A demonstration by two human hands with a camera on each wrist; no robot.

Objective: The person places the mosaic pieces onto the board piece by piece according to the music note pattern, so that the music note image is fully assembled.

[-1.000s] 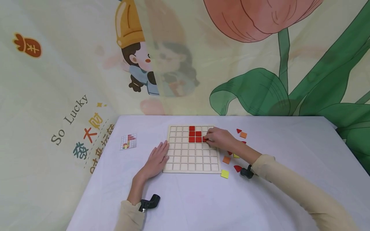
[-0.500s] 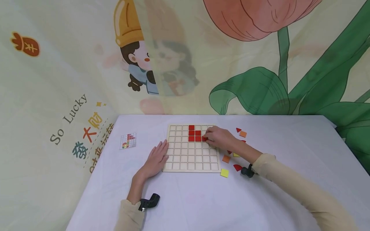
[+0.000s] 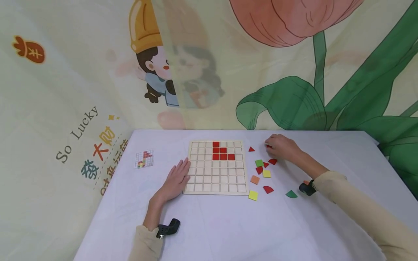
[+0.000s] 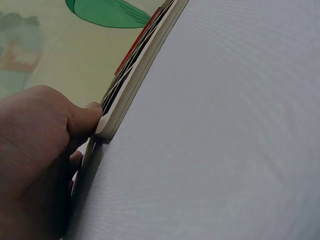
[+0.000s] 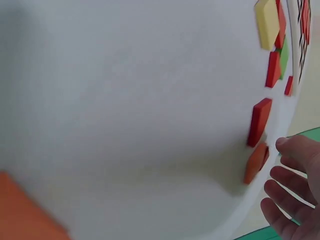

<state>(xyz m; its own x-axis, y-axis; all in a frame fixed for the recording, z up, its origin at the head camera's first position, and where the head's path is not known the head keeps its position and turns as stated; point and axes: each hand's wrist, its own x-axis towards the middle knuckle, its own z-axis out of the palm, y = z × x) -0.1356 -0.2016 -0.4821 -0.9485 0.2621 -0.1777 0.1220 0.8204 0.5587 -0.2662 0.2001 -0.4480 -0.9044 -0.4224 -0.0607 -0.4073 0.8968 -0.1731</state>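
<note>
A pale wooden grid board (image 3: 197, 179) lies on the table, with several red square tiles (image 3: 223, 157) in its upper cells. My left hand (image 3: 176, 181) rests flat along the board's left edge, fingers straight; in the left wrist view its thumb (image 4: 86, 120) touches the board's corner. Right of the board, my right hand (image 3: 283, 146) reaches over loose pieces, partly covering a red one (image 3: 269, 146). In the right wrist view its fingers (image 5: 287, 182) are spread and loosely bent, beside an orange tile (image 5: 255, 162) and a red piece (image 5: 259, 121), with nothing between them.
Between board and right arm lie a red triangle (image 3: 251, 149), a green square (image 3: 259, 163), yellow squares (image 3: 253, 195), an orange square (image 3: 255, 179), red quarter-circles (image 3: 268, 189) and a dark green one (image 3: 291, 194). A printed pattern card (image 3: 144, 159) lies left. A printed curtain (image 3: 202, 119) hangs behind.
My right hand has left the board and moved right to the loose pieces. The red tile it was touching now lies in a third-row cell. My left hand stays in place.
</note>
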